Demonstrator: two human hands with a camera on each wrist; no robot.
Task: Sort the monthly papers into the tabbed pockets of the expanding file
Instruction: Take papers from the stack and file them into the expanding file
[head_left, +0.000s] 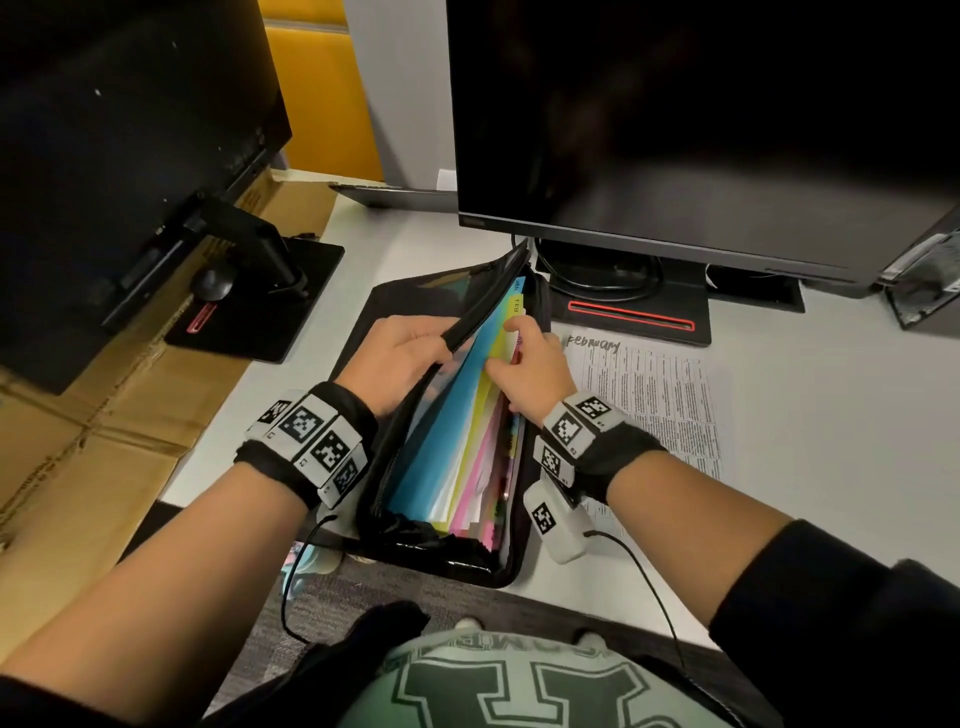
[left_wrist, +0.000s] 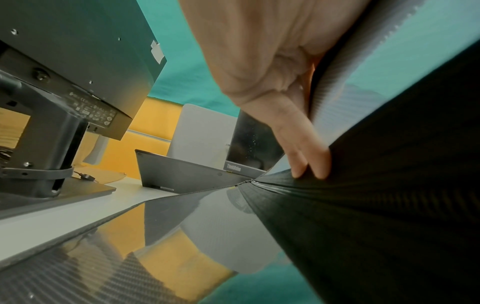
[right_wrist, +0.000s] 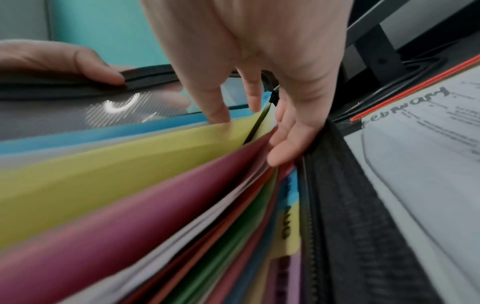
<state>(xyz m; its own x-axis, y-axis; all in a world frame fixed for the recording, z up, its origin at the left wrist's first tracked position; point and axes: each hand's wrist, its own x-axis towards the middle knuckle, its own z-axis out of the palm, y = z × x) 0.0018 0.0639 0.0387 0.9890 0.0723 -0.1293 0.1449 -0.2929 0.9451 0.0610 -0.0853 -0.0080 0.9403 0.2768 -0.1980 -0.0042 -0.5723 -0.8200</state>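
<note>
A black zip-up expanding file (head_left: 511, 551) lies open on the white desk, showing blue, yellow and pink dividers. My left hand (head_left: 410, 353) grips the zipper edge of the front flap (left_wrist: 389, 164) and holds it up and back. My right hand (head_left: 530, 369) reaches into the pockets beside the yellow FEB tab (head_left: 516, 304). Its straight fingers (right_wrist: 218, 109) press on the yellow divider (right_wrist: 130, 164), while others lie against the pink divider (right_wrist: 155, 205). A printed sheet headed "February" (head_left: 654, 400) lies flat on the desk just right of the file, and neither hand holds it.
A large dark monitor (head_left: 675, 130) stands behind the file, with its base (head_left: 628, 312) and cables close to the file's far end. A second monitor (head_left: 104, 156) on its stand (head_left: 260, 301) is at the left, over flattened cardboard (head_left: 78, 467). A dark laptop (head_left: 405, 195) stands at the back.
</note>
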